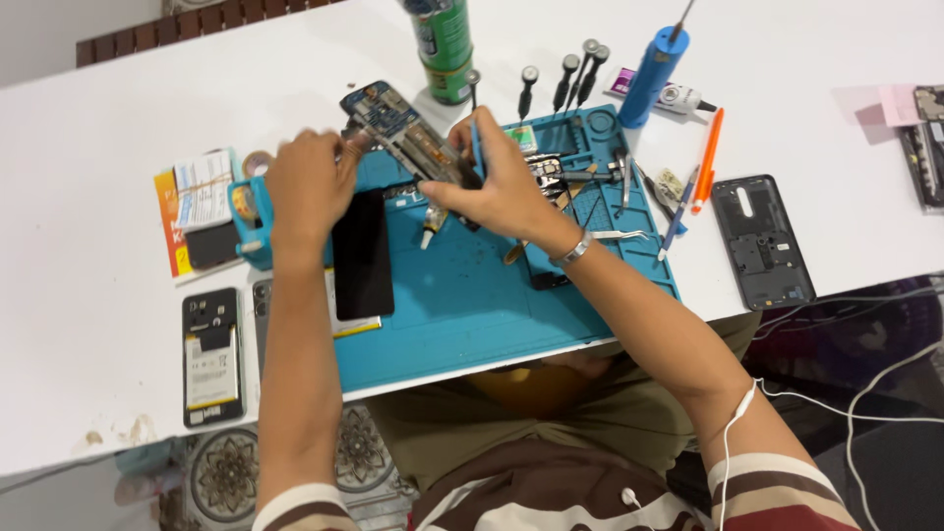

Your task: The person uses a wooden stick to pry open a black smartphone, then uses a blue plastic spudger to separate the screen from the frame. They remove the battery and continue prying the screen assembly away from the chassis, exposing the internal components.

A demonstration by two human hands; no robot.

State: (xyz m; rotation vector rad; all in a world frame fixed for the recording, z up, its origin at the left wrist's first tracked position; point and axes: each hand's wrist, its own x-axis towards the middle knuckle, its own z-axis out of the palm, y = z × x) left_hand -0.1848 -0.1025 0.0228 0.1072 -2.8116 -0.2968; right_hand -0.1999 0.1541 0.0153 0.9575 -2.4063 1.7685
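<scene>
An opened phone body point(398, 126) with a blue circuit board is lifted above the blue work mat point(472, 305), tilted toward the back left. My left hand point(310, 187) grips its left end. My right hand point(501, 187) holds its right end and also pinches a thin blue-handled tool point(475, 133) upright. A black phone screen point(362, 254) lies flat on the mat under my left hand.
Screwdrivers point(565, 79), a green can point(444, 44) and a blue bottle point(651, 74) stand at the back. Tweezers point(619, 234), an orange pen point(706, 159) and a dark phone back frame point(762, 241) lie right. An open phone with battery point(211, 354) lies left.
</scene>
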